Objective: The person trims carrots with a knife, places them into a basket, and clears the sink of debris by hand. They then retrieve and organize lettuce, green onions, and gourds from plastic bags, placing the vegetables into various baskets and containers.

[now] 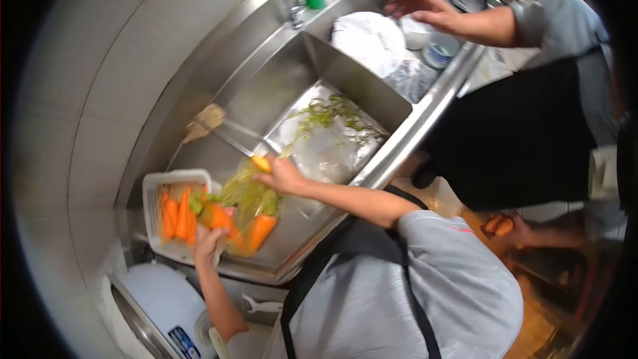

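My right hand [284, 177] pinches a small orange carrot piece [261, 163] over the steel sink [279, 86], just above a clear plastic bag [247, 198] of carrots and green tops. My left hand [208, 244] grips the lower edge of that bag beside a whole carrot [259, 231]. The bag lies half over a white slotted basket [174, 177] that holds more carrots [174, 216]. I wear a grey shirt and a black apron.
Crumpled plastic and green scraps [329, 136] lie in the basin. A brown rag [206, 119] hangs on the sink's far wall. Another person's hand [417, 3] reaches over the second basin with white bags [369, 38] and tubs. A white cooker [166, 302] stands below the basket.
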Demonstrator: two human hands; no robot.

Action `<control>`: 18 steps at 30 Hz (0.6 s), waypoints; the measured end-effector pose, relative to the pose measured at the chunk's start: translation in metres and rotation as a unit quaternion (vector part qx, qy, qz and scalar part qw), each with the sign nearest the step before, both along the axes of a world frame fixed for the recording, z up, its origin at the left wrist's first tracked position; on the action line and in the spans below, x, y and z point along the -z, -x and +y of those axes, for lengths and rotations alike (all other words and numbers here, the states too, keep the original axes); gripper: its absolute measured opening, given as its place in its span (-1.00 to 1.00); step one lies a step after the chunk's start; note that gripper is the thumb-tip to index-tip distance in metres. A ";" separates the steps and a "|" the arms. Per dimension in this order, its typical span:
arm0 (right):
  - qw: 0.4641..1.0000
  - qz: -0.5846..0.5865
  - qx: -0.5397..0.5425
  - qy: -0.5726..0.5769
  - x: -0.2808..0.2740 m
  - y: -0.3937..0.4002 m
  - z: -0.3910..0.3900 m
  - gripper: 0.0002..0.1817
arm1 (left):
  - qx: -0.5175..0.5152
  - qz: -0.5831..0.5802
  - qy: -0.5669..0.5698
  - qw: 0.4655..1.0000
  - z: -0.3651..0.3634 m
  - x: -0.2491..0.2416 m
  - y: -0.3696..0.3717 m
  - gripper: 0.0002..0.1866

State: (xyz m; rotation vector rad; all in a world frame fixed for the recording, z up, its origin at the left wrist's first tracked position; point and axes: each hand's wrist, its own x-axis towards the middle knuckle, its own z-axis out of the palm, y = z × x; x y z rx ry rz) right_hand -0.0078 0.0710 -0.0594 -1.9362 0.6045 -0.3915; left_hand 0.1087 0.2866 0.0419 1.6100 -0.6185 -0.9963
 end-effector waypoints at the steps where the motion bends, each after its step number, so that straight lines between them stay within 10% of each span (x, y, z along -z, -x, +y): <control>1: 1.000 0.015 -0.001 -0.018 -0.005 0.005 -0.001 -0.40 | 0.009 -0.018 -0.037 0.999 -0.004 -0.008 -0.001 -0.52; 3: 0.999 0.029 -0.015 -0.013 -0.022 0.026 -0.012 -0.39 | 0.035 -0.123 -0.201 0.971 -0.030 -0.038 0.014 -0.50; 5: 0.994 0.099 -0.042 0.010 -0.058 0.053 -0.023 -0.46 | 0.068 -0.261 -0.094 0.958 -0.050 -0.029 0.021 -0.43; 18: 0.975 0.112 -0.075 0.176 -0.078 0.123 -0.019 -0.60 | 0.028 -0.364 -0.293 0.884 -0.102 0.026 0.018 -0.49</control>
